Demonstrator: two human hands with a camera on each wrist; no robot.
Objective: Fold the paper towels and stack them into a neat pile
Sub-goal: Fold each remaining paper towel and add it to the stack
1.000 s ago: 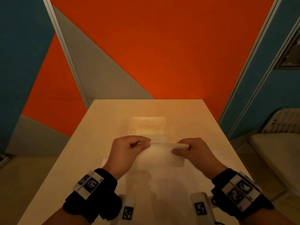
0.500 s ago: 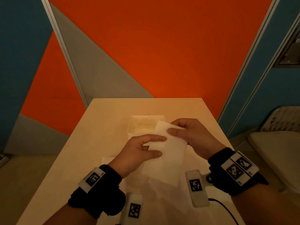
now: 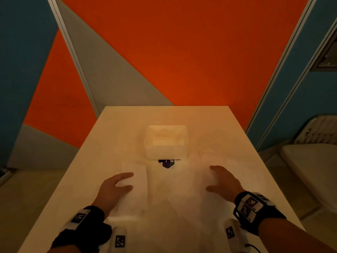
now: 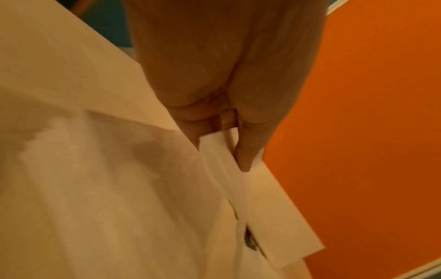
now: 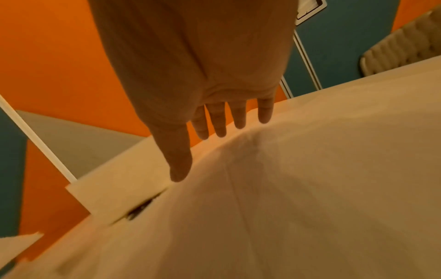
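White paper towel sheets (image 3: 164, 201) lie spread flat on the near half of the pale table (image 3: 113, 136). My left hand (image 3: 131, 180) hovers over their left part with spread fingers and holds nothing. My right hand (image 3: 209, 178) is over the right part, fingers also straight and empty. In the left wrist view the left hand (image 4: 219, 154) is just above the sheet (image 4: 107, 188); in the right wrist view the straight fingers (image 5: 219, 122) hang above the sheet (image 5: 310, 188). A white square container (image 3: 166, 152) stands beyond the hands with white paper inside.
A small dark purple item (image 3: 166, 163) peeks out at the container's front foot. A pale padded seat (image 3: 310, 170) stands to the right of the table. Orange, grey and blue wall panels close off the far side.
One second ago both hands pinched a folded towel. They carried it toward the white container, and now both hands are empty and back over the flat sheets.
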